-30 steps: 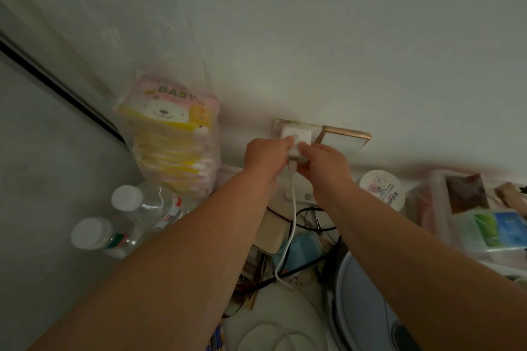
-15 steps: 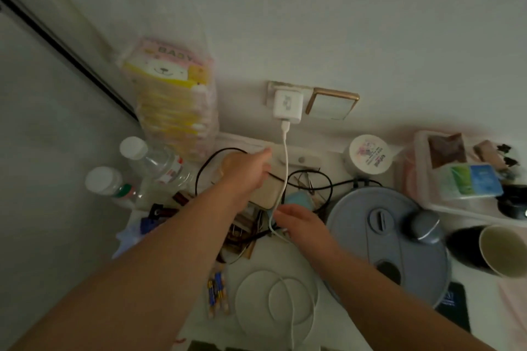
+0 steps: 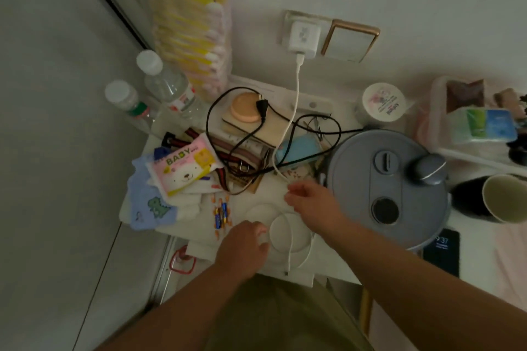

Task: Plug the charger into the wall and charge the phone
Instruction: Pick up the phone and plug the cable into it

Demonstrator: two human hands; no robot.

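Note:
The white charger (image 3: 303, 37) sits plugged into the wall socket (image 3: 285, 28). Its white cable (image 3: 297, 88) hangs down over the clutter and ends in loose loops (image 3: 288, 239) at the table's front edge. My right hand (image 3: 312, 204) is just above the loops, thumb and forefinger pinching the cable. My left hand (image 3: 245, 248) rests on the left side of the loops with its fingers curled under, fingertips hidden. The phone (image 3: 442, 253) lies face up with a lit screen on the right, beside the grey pot and apart from both hands.
A round grey pot lid (image 3: 385, 179) fills the table's right side, a cup (image 3: 504, 198) beyond it. Black cords (image 3: 228, 111), a baby wipes pack (image 3: 182, 165), batteries (image 3: 221, 214), two bottles (image 3: 168, 85) and a stacked wipes bag (image 3: 188, 23) crowd the left and back.
Both hands left the plugged-in charger and came down to the table's front. The right hand followed the cable down; the left moved onto the coiled loops. The view tilted downward.

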